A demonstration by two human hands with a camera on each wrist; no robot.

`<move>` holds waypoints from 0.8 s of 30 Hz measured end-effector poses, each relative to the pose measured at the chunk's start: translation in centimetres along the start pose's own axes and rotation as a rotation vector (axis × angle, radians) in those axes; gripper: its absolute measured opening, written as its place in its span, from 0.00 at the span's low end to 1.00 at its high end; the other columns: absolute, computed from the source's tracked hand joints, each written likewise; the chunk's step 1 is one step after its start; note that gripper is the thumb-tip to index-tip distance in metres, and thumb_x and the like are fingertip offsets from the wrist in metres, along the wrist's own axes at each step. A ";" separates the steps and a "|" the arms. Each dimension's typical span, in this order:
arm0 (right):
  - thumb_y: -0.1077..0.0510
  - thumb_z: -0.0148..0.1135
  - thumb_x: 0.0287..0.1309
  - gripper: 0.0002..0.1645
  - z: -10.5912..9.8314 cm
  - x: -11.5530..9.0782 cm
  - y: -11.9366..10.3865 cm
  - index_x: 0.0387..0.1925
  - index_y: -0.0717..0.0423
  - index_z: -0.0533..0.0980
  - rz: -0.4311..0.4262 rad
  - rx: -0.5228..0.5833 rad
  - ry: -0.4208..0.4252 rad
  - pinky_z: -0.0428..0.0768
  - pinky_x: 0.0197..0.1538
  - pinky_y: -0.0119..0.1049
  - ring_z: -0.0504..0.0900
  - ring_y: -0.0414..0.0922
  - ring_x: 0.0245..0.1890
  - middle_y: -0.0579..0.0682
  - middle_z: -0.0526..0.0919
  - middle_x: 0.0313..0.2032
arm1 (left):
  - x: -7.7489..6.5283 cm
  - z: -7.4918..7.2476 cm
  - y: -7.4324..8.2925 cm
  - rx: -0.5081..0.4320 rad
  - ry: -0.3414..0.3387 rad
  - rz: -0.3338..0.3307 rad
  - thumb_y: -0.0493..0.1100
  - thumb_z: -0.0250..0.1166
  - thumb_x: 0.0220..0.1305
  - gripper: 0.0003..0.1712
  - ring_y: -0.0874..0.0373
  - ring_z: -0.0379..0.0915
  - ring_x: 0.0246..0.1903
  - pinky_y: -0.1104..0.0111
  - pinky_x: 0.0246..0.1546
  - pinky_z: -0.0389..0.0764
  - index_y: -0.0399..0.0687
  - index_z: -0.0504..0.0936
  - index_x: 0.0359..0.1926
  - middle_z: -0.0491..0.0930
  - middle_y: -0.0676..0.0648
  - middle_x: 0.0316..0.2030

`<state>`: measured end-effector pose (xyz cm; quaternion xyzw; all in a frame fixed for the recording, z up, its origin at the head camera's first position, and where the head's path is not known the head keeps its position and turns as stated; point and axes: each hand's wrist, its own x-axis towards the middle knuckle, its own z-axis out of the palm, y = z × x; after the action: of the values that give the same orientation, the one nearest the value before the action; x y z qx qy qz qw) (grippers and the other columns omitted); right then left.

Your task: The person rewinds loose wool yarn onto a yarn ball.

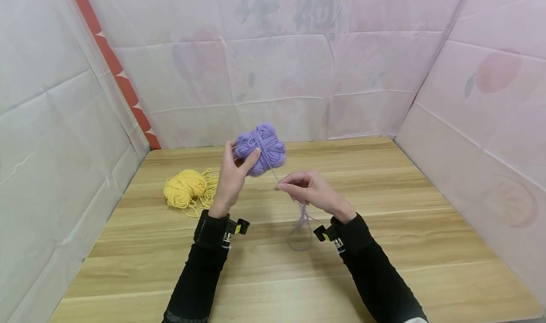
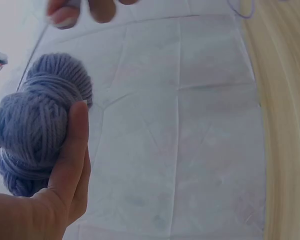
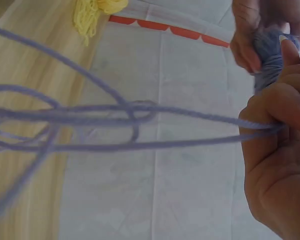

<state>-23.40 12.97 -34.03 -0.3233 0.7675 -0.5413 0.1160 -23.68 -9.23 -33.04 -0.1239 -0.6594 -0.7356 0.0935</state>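
A ball of purple yarn [image 1: 269,148] is held up above the table by my left hand [image 1: 232,178], thumb across its front and fingers behind. Strands wrap around the middle of the ball, as the left wrist view also shows. To its lower right, my right hand [image 1: 313,190] pinches a strand that runs taut from the ball. Loose purple yarn [image 1: 303,216] hangs in loops below the right hand; in the right wrist view these loops [image 3: 135,145] trail out from between the curled fingers [image 3: 275,165].
A ball of yellow yarn [image 1: 184,189] lies on the wooden table [image 1: 264,275], left of my left forearm, with loose strands [image 1: 209,190] spread beside it. White printed sheets [image 1: 277,72] stand along the back and both sides. Each wrist carries a black strap with a small camera.
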 end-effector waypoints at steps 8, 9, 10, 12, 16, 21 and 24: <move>0.53 0.57 0.67 0.12 0.1 0.7 1.7 0.43 0.53 0.83 0.036 -0.027 -0.048 0.63 0.17 0.30 0.64 0.38 0.15 0.46 0.67 0.17 | -0.5 -0.3 0.8 -0.147 -0.011 0.024 0.42 0.60 0.67 0.29 0.52 0.75 0.52 0.69 0.44 0.84 0.48 0.58 0.64 0.70 0.39 0.57; 0.53 0.56 0.67 0.12 0.1 0.8 1.8 0.43 0.53 0.83 0.041 -0.026 -0.052 0.63 0.17 0.30 0.64 0.38 0.15 0.46 0.67 0.17 | -0.5 -0.4 0.8 -0.165 -0.020 0.029 0.42 0.59 0.68 0.28 0.53 0.76 0.51 0.69 0.43 0.84 0.48 0.58 0.63 0.71 0.40 0.56; 0.53 0.56 0.68 0.12 0.0 0.9 2.0 0.42 0.53 0.83 0.048 -0.025 -0.054 0.64 0.17 0.30 0.64 0.37 0.16 0.46 0.67 0.17 | -0.5 -0.4 0.9 -0.182 -0.036 0.033 0.41 0.59 0.68 0.27 0.54 0.76 0.50 0.69 0.43 0.84 0.48 0.59 0.63 0.72 0.40 0.56; 0.54 0.55 0.68 0.12 0.0 0.9 2.3 0.41 0.55 0.82 0.063 -0.016 -0.050 0.64 0.17 0.30 0.64 0.37 0.16 0.46 0.67 0.17 | -0.5 -0.5 0.9 -0.214 -0.082 0.028 0.39 0.58 0.68 0.25 0.55 0.77 0.49 0.69 0.43 0.84 0.48 0.60 0.63 0.72 0.41 0.55; 0.54 0.54 0.69 0.14 -0.5 0.9 2.8 0.38 0.59 0.80 0.114 0.034 -0.018 0.64 0.19 0.30 0.64 0.37 0.16 0.43 0.66 0.16 | -0.6 -0.7 1.0 -0.215 -0.216 -0.016 0.38 0.57 0.68 0.26 0.55 0.76 0.50 0.67 0.46 0.83 0.49 0.61 0.65 0.73 0.42 0.56; 0.59 0.52 0.69 0.09 -1.5 0.6 3.1 0.34 0.57 0.77 0.122 0.163 0.033 0.64 0.22 0.30 0.64 0.36 0.17 0.42 0.66 0.17 | -0.8 -0.9 1.1 -0.058 -0.365 -0.057 0.40 0.61 0.66 0.29 0.51 0.75 0.51 0.61 0.49 0.83 0.54 0.64 0.66 0.73 0.41 0.55; 0.61 0.49 0.69 0.10 -2.1 0.4 3.0 0.31 0.51 0.74 0.128 0.237 0.065 0.65 0.23 0.28 0.65 0.36 0.18 0.41 0.68 0.19 | -0.8 -1.0 1.2 0.043 -0.437 -0.074 0.40 0.63 0.64 0.31 0.49 0.76 0.51 0.58 0.48 0.83 0.58 0.66 0.66 0.73 0.41 0.53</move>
<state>-25.89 14.92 -35.84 -0.2400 0.7205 -0.6299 0.1628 -22.61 -10.35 -32.24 -0.2541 -0.6837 -0.6799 -0.0759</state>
